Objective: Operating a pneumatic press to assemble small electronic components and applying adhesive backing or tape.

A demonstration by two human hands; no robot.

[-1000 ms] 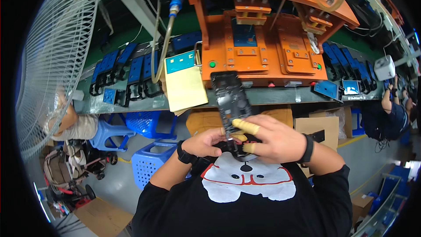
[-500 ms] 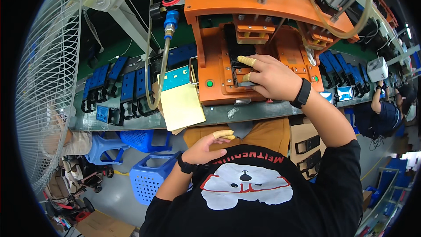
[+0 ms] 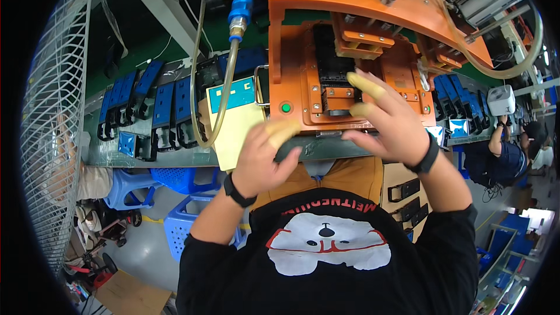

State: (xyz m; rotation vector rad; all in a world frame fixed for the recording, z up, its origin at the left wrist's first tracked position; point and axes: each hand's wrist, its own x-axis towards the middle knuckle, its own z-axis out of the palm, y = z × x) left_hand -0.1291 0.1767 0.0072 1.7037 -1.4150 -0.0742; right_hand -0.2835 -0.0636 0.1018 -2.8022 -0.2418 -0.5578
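Note:
A black plastic frame (image 3: pixel 333 65) lies in the fixture of an orange press (image 3: pixel 291 52). My right hand (image 3: pixel 392 121) is at the frame's near right side. Its fingers are apart and nothing shows in them; whether the fingertips touch the frame is hard to tell. My left hand (image 3: pixel 262 157) hangs in front of the press's near left corner, smeared by motion. Its fingers stretch forward, thumb apart, with nothing seen in them. Both hands wear yellow finger cots. The near left of the press bears a green button (image 3: pixel 286 107).
Left of the press lie a yellow paper stack (image 3: pixel 236 134) with a teal card (image 3: pixel 233 96), and several black frames with blue panels (image 3: pixel 163 108). A clear hose (image 3: pixel 224 90) loops down over the papers. A fan guard (image 3: pixel 55 111) stands far left. Blue stools (image 3: pixel 181 230) are below the bench.
My left hand has risen from my lap toward the press. The right hand has drawn back to the right, off the middle of the black frame. The view has shifted slightly.

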